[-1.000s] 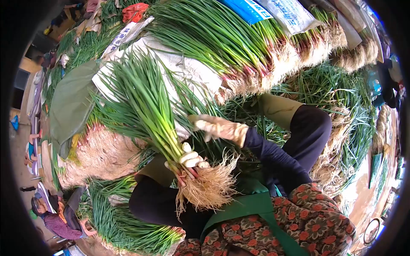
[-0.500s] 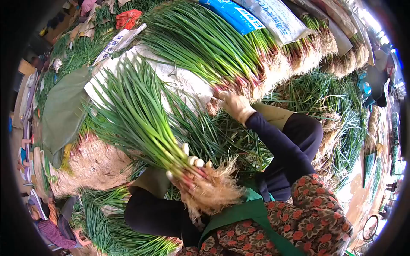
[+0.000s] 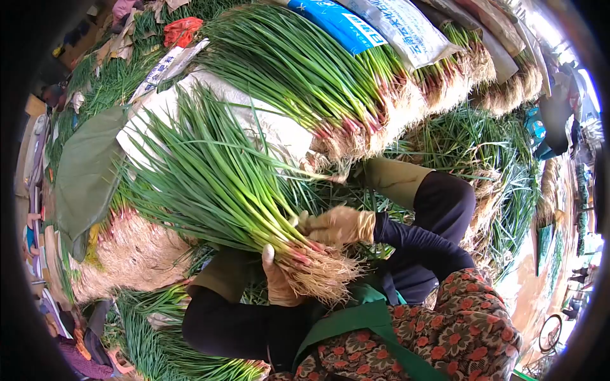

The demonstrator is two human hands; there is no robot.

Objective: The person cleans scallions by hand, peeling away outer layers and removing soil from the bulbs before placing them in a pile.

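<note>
My left hand, in a pale glove, is wrapped round the lower end of a large bunch of green onions over my lap. The leaves fan out to the upper left, and the shaggy roots point to the lower right. My right hand, gloved too and slightly blurred, is closed against the stems just above the roots; some fingers are hidden. One loose stalk slants across the top of the bunch. Beyond it, a big pile of green onions lies with its roots toward me.
A white sack lies beyond the bunch. Blue and white printed bags cover part of the pile. A dark green sheet hangs at left over another root-heavy stack. My knees flank the bunch.
My right hand has come from the roots of the big pile down to the bunch in my left hand. The bunch's root end has tilted slightly, and a loose stalk now lies across it.
</note>
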